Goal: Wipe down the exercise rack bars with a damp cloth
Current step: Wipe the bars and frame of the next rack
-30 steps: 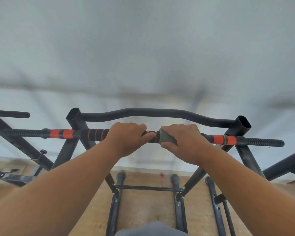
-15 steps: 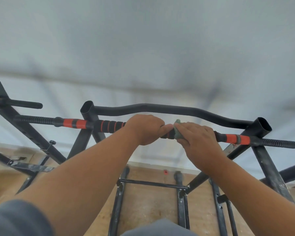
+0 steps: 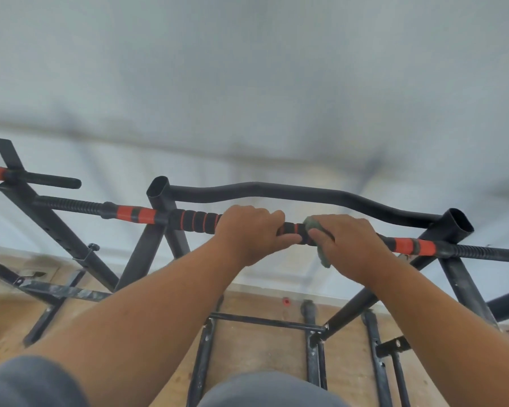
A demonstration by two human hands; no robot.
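Note:
A black pull-up bar (image 3: 194, 220) with orange bands and foam grips runs across the rack at chest height. My left hand (image 3: 252, 233) grips its middle, fingers curled round the foam. Just to the right, my right hand (image 3: 348, 245) wraps a grey-green damp cloth (image 3: 322, 254) round the same bar; a fold of cloth hangs below my thumb. Behind it runs a curved black top bar (image 3: 276, 190) between two open-ended uprights.
Black angled rack legs (image 3: 56, 227) and floor rails (image 3: 312, 348) stand on a wooden floor below. A second bar with an orange grip (image 3: 0, 173) sticks out at the left. A white wall lies behind. A small red object (image 3: 285, 301) sits by the wall's base.
My right hand has turned the cloth round the bar, so more cloth now hangs below. The view has shifted right, and both hands stay close together at the bar's middle.

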